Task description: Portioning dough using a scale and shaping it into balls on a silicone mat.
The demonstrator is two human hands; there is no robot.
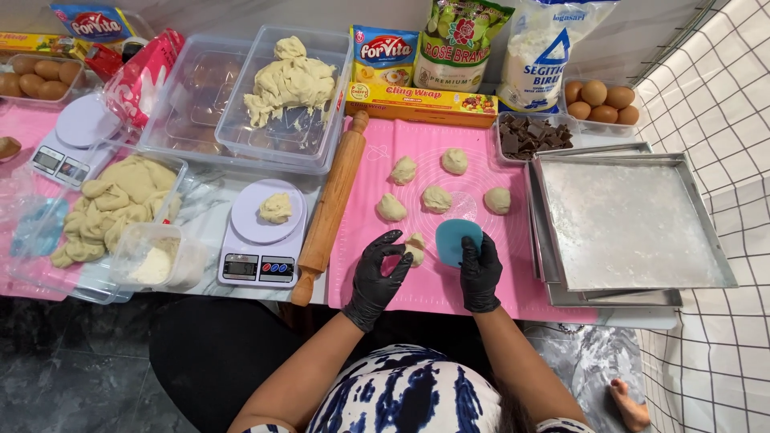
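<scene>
Both my hands wear black gloves over a pink silicone mat [521, 295]. My left hand [377, 277] pinches a small piece of pale dough [415, 248] at the mat's near left. My right hand [480, 273] holds a round blue scraper [455, 237] by its lower edge. Several rounded dough balls lie farther up the mat, among them a dough ball [437, 199] in the middle and another dough ball [497, 200] to its right. A wooden rolling pin [330, 207] lies along the mat's left edge.
A white kitchen scale [258, 261] carries a dough lump. Clear tubs [241, 144] hold more dough. Stacked metal trays [553, 216] sit at right, chocolate pieces [529, 135] and eggs [597, 100] behind. Bags and a wrap box line the back.
</scene>
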